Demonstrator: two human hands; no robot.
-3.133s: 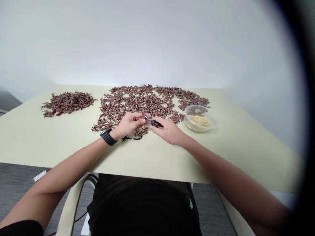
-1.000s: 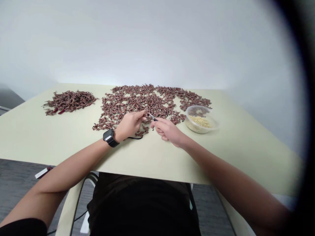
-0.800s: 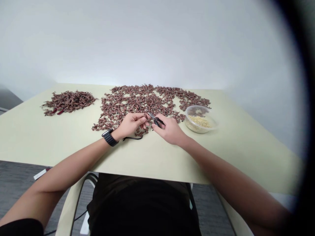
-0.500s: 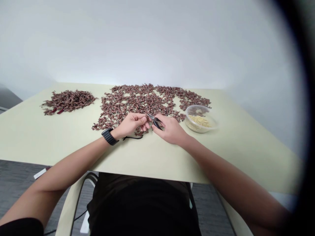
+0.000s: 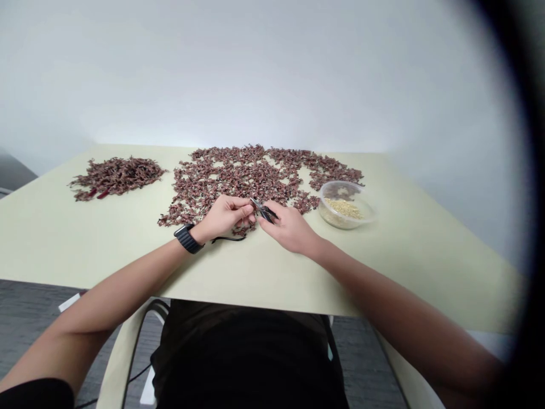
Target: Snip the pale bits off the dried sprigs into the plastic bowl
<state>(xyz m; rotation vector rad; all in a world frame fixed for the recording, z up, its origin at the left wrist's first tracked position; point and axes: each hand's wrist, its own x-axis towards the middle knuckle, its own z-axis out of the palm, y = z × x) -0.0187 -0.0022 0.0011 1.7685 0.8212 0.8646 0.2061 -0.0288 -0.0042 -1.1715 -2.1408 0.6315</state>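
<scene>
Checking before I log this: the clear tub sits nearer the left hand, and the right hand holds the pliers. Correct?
Wrong side: the head view shows the clear tub nearer the right hand, not the left hand. The right hand does hold the pliers.

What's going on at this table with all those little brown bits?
Someone is working with both bare hands at the front of a wide spread of small reddish-brown pieces. The right hand holds small dark-handled pliers or cutters, their tip right at the fingertips of the left hand, which seems to pinch something too small to make out. A denser brown heap lies off to the left, and a clear tub of golden bits stands to the right.
</scene>
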